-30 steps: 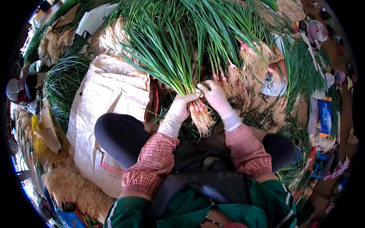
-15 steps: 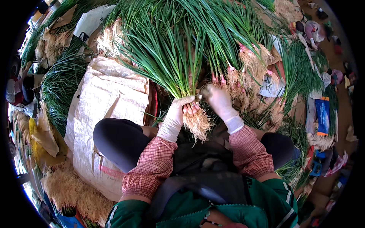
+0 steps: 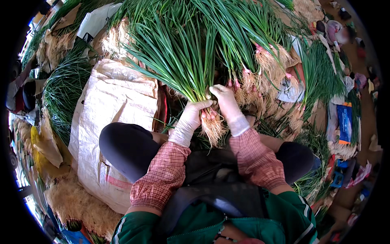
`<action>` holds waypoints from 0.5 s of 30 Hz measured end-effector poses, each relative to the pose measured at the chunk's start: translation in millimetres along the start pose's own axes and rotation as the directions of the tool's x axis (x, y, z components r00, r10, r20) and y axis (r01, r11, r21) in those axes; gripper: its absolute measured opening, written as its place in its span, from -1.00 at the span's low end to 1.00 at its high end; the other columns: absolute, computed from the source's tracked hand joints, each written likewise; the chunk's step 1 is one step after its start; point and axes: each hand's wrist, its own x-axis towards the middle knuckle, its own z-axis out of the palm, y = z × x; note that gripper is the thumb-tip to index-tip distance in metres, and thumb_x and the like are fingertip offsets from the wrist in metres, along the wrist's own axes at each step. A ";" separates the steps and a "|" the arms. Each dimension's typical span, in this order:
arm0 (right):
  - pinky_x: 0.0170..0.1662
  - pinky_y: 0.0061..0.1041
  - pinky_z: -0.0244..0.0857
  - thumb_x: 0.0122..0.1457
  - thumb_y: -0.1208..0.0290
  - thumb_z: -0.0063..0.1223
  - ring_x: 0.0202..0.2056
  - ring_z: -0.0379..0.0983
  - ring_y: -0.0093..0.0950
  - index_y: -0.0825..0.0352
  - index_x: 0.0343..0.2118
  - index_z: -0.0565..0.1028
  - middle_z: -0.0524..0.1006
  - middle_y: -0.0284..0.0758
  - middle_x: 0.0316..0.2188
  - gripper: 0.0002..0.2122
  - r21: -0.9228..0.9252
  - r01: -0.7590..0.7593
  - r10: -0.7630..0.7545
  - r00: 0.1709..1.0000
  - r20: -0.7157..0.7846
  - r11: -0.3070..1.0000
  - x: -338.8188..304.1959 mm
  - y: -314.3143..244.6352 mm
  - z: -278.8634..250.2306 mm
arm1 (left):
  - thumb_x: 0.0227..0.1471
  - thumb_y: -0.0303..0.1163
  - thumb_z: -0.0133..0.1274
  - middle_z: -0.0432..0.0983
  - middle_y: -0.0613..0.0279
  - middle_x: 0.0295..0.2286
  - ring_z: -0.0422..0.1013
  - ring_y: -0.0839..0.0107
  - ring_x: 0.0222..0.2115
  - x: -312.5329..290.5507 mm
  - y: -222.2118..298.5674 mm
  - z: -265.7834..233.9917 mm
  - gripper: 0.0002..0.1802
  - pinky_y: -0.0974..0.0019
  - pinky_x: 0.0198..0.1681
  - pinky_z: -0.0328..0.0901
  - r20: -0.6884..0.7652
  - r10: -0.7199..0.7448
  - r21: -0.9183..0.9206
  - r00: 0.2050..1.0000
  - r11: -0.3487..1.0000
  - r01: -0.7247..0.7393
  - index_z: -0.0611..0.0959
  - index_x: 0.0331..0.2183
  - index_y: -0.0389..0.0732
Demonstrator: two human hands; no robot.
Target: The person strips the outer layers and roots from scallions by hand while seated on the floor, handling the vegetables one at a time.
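A bunch of spring onions [image 3: 193, 87], with long green leaves, pinkish bulbs and pale stringy roots, is held in front of my lap. My gloved left hand [image 3: 194, 112] wraps round the stalks just above the bulbs, the thumb lying across them. At the bunch's right side is my gloved right hand [image 3: 226, 101], thumb and fingers closed in on the stalks; its fingertips are partly hidden behind the leaves. The leaves fan away from me, and the roots [image 3: 213, 132] hang between my wrists.
More spring onions [image 3: 243, 53] lie in heaps ahead, with root ends [image 3: 271, 67] toward the right. A pale woven sack [image 3: 115, 110] lies flat at my left. A root pile [image 3: 81, 203] sits at lower left. A blue packet [image 3: 345, 124] is at far right.
My right hand, blurred and just off the bunch before, has come in against the stalks. The bunch has shifted slightly; my left hand keeps its hold.
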 end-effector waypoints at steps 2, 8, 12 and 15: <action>-0.32 -0.60 0.32 0.19 0.38 -0.14 -0.41 0.43 -0.52 0.44 -0.20 0.47 0.53 -0.32 -0.38 -0.75 0.389 -0.175 0.172 0.984 0.044 0.904 6.8 18.4 5.3 | -0.03 -0.44 0.02 0.53 -0.02 -0.59 0.43 0.42 -0.71 -4.2 9.0 -0.7 -0.77 0.58 -0.76 0.15 0.026 -0.015 0.033 1.000 0.999 0.014 0.57 -0.36 -0.44; -0.47 -0.46 0.31 0.18 0.42 -0.17 -0.54 0.42 -0.49 0.35 -0.20 0.45 0.51 -0.32 -0.57 -0.79 -0.672 0.307 -0.155 0.948 0.279 0.674 0.1 28.0 -15.4 | -0.03 -0.40 0.04 0.53 0.03 -0.61 0.35 0.53 -0.77 -9.4 13.2 -4.0 -0.76 0.63 -0.80 0.06 0.041 -0.054 -0.026 0.998 0.998 0.055 0.59 -0.40 -0.44; -0.46 -0.29 0.33 0.09 0.10 0.05 -0.58 0.45 -0.27 0.33 -0.36 0.40 0.53 -0.25 -0.55 -0.67 -0.948 0.128 -0.579 0.812 -0.069 0.292 28.8 -33.3 -37.6 | -0.07 -0.46 0.07 0.54 -0.05 -0.55 0.43 0.37 -0.73 -3.9 15.6 -6.5 -0.79 0.56 -0.75 0.23 0.161 -0.147 -0.130 0.976 0.977 0.169 0.55 -0.37 -0.42; -0.38 -0.30 0.37 0.10 0.23 0.04 -0.51 0.51 -0.29 0.33 -0.38 0.42 0.53 -0.20 -0.55 -0.76 -0.998 0.015 -0.449 0.893 0.038 -0.055 82.3 -33.8 -60.9 | -0.13 -0.51 0.11 0.54 0.02 -0.47 0.46 0.29 -0.69 -5.0 15.1 17.8 -0.72 0.51 -0.73 0.29 0.118 -0.055 -0.265 0.991 0.961 0.085 0.50 -0.28 -0.37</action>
